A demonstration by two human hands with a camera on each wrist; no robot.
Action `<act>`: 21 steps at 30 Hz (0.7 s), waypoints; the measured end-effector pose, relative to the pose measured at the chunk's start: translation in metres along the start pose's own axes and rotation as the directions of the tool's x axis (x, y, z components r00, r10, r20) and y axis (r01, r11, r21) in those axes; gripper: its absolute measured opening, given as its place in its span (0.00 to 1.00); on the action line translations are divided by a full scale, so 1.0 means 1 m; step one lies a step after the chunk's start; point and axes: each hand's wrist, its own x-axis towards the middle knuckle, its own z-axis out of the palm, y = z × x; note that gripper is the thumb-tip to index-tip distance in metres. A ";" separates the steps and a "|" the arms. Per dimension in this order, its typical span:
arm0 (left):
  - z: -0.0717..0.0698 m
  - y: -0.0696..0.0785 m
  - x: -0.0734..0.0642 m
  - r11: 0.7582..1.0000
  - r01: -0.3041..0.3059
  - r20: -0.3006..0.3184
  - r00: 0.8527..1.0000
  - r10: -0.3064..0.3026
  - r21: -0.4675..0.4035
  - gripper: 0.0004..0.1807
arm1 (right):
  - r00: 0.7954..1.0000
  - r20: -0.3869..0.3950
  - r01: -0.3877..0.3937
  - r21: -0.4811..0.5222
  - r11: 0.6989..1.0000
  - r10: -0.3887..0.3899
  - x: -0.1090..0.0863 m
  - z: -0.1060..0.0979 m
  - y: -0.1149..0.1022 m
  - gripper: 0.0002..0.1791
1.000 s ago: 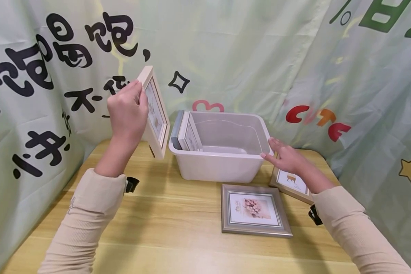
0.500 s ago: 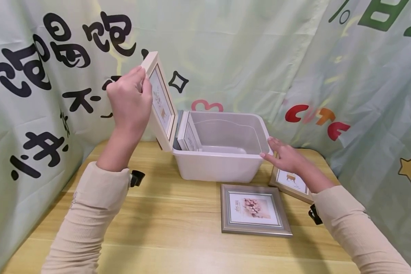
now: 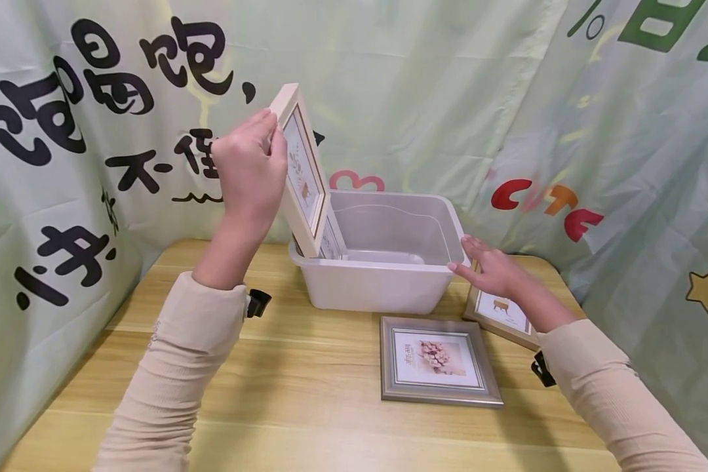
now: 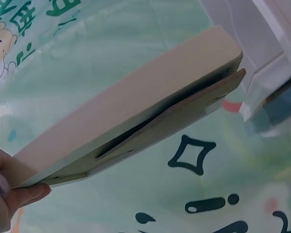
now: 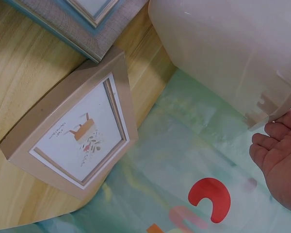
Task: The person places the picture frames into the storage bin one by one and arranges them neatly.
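My left hand [image 3: 250,167] grips a pale wood picture frame [image 3: 302,174] by its upper edge and holds it tilted. The frame's lower end reaches the left end of a light grey plastic bin [image 3: 380,288], covering most of the frames stored there. A slim white frame [image 3: 334,241] shows behind it inside the bin. In the left wrist view, the pale frame's backing board [image 4: 184,109] stands slightly away from its side. My right hand [image 3: 495,270] holds the bin's right rim, thumb at the front corner; the right wrist view shows its fingers [image 5: 264,145] curled beneath the rim.
A silver-brown frame with a flower picture [image 3: 439,360] lies flat on the wooden table [image 3: 307,406] in front of the bin. Partly under my right arm lies a tan frame [image 5: 82,131], its corner against the silver-brown one. A printed curtain [image 3: 419,98] hangs behind the table.
My left hand has carried the pale frame right and up from beside the bin to over its left end. The right hand and the bin have stayed in place.
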 end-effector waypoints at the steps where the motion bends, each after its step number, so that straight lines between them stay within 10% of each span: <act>1: 0.002 0.000 -0.001 1.000 0.004 0.003 1.000 -0.004 -0.001 0.12 | 1.000 0.001 0.002 -0.001 1.000 -0.002 0.000 0.000 0.000 0.43; 21: 0.049 -0.016 -0.034 0.999 0.022 -0.031 0.999 -0.023 -0.038 0.11 | 1.000 0.000 0.002 -0.024 1.000 -0.002 0.000 0.000 0.001 0.43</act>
